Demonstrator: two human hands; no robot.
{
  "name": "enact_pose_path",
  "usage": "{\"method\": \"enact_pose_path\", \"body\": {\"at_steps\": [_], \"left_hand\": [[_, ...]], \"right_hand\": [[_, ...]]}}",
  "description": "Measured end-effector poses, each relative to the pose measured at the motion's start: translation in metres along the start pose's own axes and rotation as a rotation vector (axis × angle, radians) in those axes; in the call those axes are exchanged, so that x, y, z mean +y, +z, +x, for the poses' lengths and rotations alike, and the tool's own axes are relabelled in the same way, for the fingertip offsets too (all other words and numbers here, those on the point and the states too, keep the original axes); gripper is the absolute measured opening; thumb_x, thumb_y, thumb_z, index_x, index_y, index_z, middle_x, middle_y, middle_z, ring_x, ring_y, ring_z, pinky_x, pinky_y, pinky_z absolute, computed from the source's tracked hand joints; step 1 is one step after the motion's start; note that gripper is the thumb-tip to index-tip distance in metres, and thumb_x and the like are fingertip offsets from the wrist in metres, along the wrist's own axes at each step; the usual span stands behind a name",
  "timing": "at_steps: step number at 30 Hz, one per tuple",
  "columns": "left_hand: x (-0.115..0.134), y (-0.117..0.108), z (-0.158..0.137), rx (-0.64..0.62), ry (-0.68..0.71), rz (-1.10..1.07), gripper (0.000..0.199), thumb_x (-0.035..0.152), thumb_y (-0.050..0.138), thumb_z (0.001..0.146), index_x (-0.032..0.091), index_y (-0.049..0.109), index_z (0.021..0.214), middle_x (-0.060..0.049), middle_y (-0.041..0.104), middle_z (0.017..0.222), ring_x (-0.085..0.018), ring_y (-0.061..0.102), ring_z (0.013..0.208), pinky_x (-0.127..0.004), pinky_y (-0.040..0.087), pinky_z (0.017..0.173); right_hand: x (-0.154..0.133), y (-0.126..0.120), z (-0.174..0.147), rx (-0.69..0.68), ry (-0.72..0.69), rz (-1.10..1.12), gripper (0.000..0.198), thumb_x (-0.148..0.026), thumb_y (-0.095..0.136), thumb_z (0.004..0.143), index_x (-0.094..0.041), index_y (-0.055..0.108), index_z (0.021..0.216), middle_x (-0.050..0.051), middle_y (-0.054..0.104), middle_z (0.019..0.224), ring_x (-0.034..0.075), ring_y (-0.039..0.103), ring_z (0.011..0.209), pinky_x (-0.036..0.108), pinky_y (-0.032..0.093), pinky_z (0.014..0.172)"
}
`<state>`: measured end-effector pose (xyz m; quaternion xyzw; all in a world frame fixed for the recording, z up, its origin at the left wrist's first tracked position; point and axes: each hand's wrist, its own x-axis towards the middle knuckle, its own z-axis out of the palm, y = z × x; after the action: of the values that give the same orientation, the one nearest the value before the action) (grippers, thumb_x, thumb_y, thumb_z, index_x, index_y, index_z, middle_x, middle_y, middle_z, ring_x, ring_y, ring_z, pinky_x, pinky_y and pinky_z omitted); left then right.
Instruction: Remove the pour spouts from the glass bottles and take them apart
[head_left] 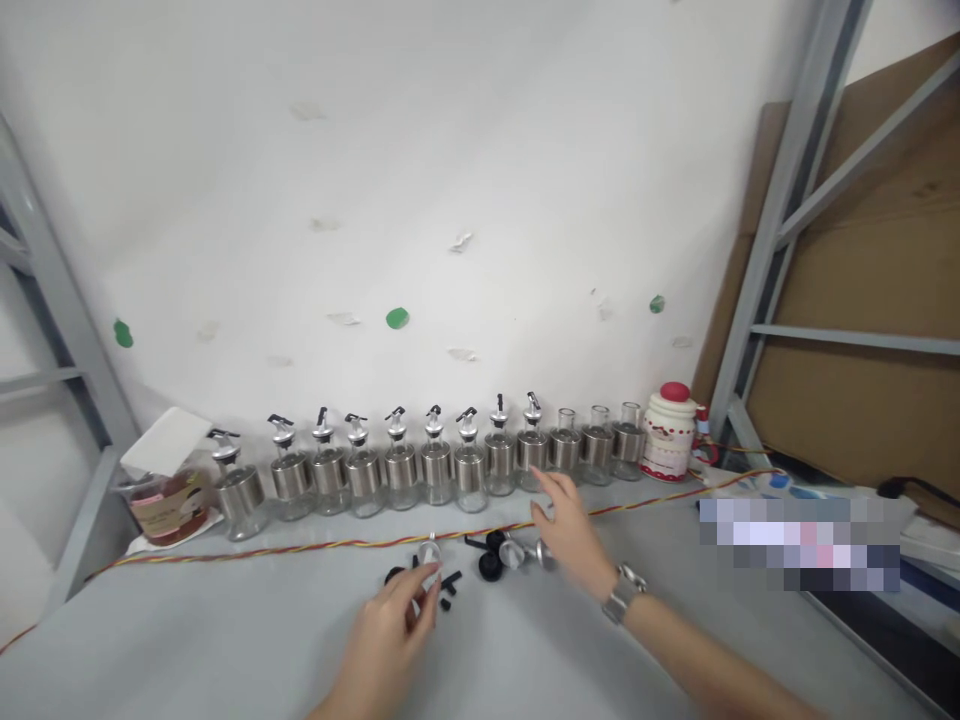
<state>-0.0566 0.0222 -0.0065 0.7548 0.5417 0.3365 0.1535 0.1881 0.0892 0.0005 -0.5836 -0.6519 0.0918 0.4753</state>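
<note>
My left hand point(390, 632) is over the grey table, thumb and forefinger pinched together at a small silver and clear pourer part point(430, 550); whether they grip it I cannot tell. Small black pieces point(451, 582) lie beside these fingertips. My right hand point(568, 528), with a watch at the wrist, has its fingers stretched out in front of a glass bottle point(532, 450) with a steel sleeve and a pourer top. Under and left of it are black caps point(491, 567) and a silver pourer part point(513, 553). Along the wall, several bottles point(400, 462) carry pourers; three at the right point(598, 447) have bare necks.
A twisted red-yellow wire point(322, 546) crosses the table before the bottles. At the left end stands a plastic tub point(169, 508); at the right end, a cream jar point(669, 435) with a red knob. Metal shelf posts point(772, 220) flank the table.
</note>
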Motion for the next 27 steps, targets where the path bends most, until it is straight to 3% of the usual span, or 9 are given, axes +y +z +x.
{"method": "enact_pose_path", "body": {"at_steps": [4,7,12,18,22,23,24,27], "left_hand": [[0.004,0.001,-0.002,-0.126,0.132,0.026,0.025,0.027,0.042,0.082,0.024,0.060,0.098,-0.002,0.065,0.081,-0.013,0.060,0.065,-0.022,0.047,0.064],[0.006,0.002,-0.003,-0.155,0.202,0.072,0.023,0.022,0.043,0.081,0.023,0.063,0.092,-0.003,0.064,0.082,-0.014,0.060,0.072,-0.024,0.047,0.070],[0.006,0.003,-0.004,-0.133,0.221,0.117,0.024,0.019,0.043,0.081,0.022,0.061,0.095,-0.004,0.063,0.081,-0.015,0.060,0.071,-0.025,0.048,0.069],[0.000,0.006,-0.006,-0.075,0.313,0.156,0.028,0.018,0.041,0.082,0.018,0.055,0.106,-0.004,0.062,0.079,-0.012,0.060,0.060,-0.022,0.050,0.061],[0.004,0.005,-0.008,0.130,0.457,0.293,0.038,0.020,0.046,0.081,0.014,0.044,0.118,-0.010,0.059,0.097,-0.015,0.060,0.082,-0.023,0.049,0.071],[0.008,0.003,-0.008,0.226,0.493,0.366,0.043,0.021,0.049,0.079,0.014,0.042,0.121,-0.012,0.058,0.102,-0.018,0.058,0.090,-0.026,0.047,0.076],[0.013,0.002,-0.009,0.326,0.523,0.440,0.048,0.023,0.052,0.078,0.014,0.039,0.123,-0.014,0.057,0.107,-0.022,0.055,0.096,-0.031,0.045,0.080],[0.030,0.000,-0.012,0.495,0.587,0.556,0.060,0.028,0.058,0.074,0.012,0.035,0.127,-0.017,0.053,0.116,-0.028,0.047,0.108,-0.042,0.033,0.090]], "right_hand": [[0.003,-0.002,0.058,0.100,0.109,-0.046,0.040,-0.021,0.045,0.081,-0.012,0.041,0.120,0.010,0.051,0.103,0.020,0.054,0.089,0.037,0.042,0.083],[0.009,-0.001,0.095,0.111,0.191,-0.056,0.030,-0.028,0.048,0.084,-0.015,0.048,0.111,0.006,0.055,0.104,0.018,0.056,0.086,0.038,0.047,0.074],[0.011,0.006,0.115,0.145,0.207,-0.041,0.026,-0.028,0.048,0.085,-0.016,0.050,0.107,0.006,0.054,0.107,0.018,0.056,0.088,0.037,0.047,0.074],[-0.016,-0.013,0.080,0.389,0.091,0.064,0.033,-0.042,0.059,0.071,-0.012,0.057,0.083,0.001,0.057,0.067,0.016,0.053,0.063,0.031,0.043,0.061],[-0.040,-0.038,0.036,0.544,0.012,0.194,0.039,-0.045,0.056,0.071,-0.015,0.052,0.094,0.003,0.058,0.074,0.016,0.053,0.066,0.028,0.041,0.062],[-0.045,-0.042,0.024,0.554,-0.004,0.260,0.038,-0.045,0.054,0.073,-0.016,0.051,0.097,0.004,0.059,0.080,0.016,0.055,0.071,0.028,0.043,0.064],[-0.049,-0.044,0.013,0.541,-0.004,0.480,0.036,-0.042,0.055,0.073,-0.017,0.051,0.097,0.005,0.060,0.087,0.017,0.056,0.076,0.028,0.043,0.067],[-0.061,-0.038,-0.017,0.301,0.215,0.904,0.030,-0.039,0.061,0.070,-0.020,0.054,0.093,0.003,0.061,0.087,0.015,0.057,0.072,0.025,0.046,0.061]]}}
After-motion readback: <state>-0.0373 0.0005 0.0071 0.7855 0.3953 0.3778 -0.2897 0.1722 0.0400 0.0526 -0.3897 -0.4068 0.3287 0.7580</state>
